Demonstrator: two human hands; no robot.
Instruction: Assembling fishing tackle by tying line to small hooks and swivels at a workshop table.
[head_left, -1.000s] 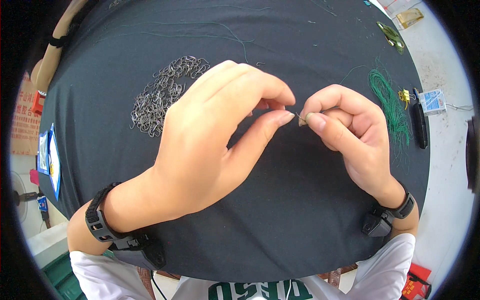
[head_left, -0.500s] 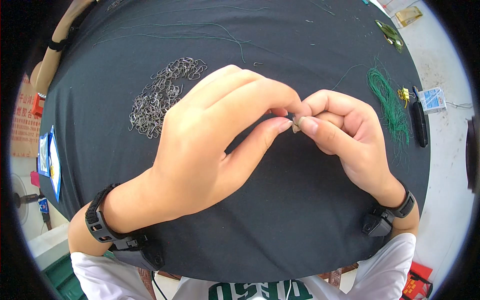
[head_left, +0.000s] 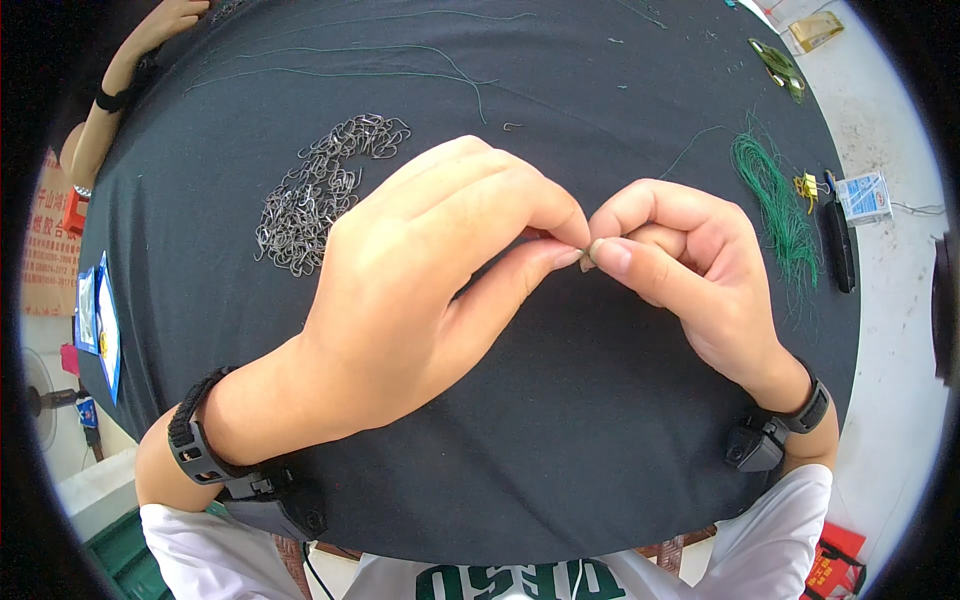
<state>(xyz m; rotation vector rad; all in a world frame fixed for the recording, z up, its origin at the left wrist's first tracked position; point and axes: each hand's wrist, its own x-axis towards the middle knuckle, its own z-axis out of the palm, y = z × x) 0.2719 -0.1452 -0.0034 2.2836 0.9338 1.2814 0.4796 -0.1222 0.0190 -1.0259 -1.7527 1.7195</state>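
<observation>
Small metal piece (head_left: 587, 262), brownish, barely showing: it is sitting pinched between the fingertips of both hands, above the middle of the black cloth (head_left: 560, 460); its exact shape cannot be told.

Head view:
- Left hand (head_left: 430, 290) is closing thumb against forefinger on the piece from the left; remaining fingers are curling over the top.
- Right hand (head_left: 690, 270) is pressing thumb and bent forefinger onto the same piece from the right; the two hands' fingertips are touching.
- Both wrists are wearing dark bands.
- Pile of grey wire hooks (head_left: 320, 190) is lying on the cloth just left of the left hand, not touched.
- Bundle of green thread (head_left: 775, 200) is lying to the right, near the right hand, with a black flat tool (head_left: 838, 240) just beyond it.
- Thin green strands (head_left: 400, 72) are trailing across the far cloth.
- Another person's forearm (head_left: 120, 100) is resting at the upper left edge.
</observation>
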